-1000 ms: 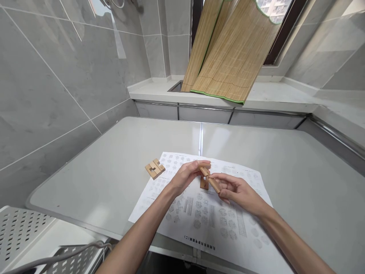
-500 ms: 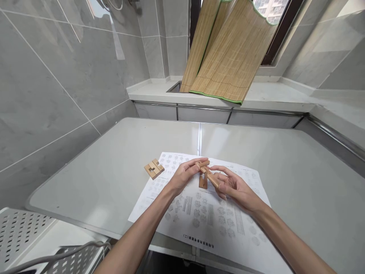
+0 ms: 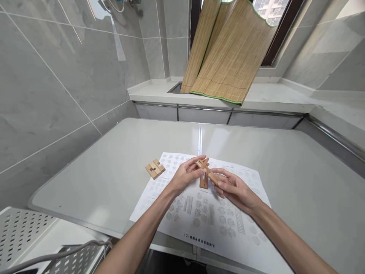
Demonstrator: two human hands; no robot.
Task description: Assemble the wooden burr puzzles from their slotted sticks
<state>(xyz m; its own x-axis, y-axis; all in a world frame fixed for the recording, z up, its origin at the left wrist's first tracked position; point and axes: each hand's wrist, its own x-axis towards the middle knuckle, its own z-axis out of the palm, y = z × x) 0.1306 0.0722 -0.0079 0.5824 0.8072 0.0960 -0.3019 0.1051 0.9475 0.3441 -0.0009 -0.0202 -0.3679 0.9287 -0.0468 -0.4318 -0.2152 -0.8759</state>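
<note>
My left hand (image 3: 186,174) pinches a small notched wooden puzzle piece (image 3: 205,163) between thumb and fingers. A longer wooden puzzle stick (image 3: 213,177) runs at a slant from it to my right hand (image 3: 235,188), whose thumb and fingers grip its lower end. The two pieces cross and touch; how their notches meet is too small to tell. Just below them, another notched piece (image 3: 203,183) shows over the printed sheet (image 3: 199,228), partly covered by the held pieces. Off to the left, several notched sticks lie side by side as a flat block (image 3: 155,169), at the sheet's edge.
The sheet carries rows of small puzzle drawings and lies on a pale folding table (image 3: 114,152) with a centre seam. Behind the table, a bamboo mat (image 3: 225,57) leans over a white ledge (image 3: 154,90). A perforated white rack (image 3: 25,232) and a grey cable (image 3: 62,249) are at lower left.
The short piece in my left hand has turned to a steeper slant across the longer stick. My left thumb has shifted right along the pieces. The view has moved slightly.
</note>
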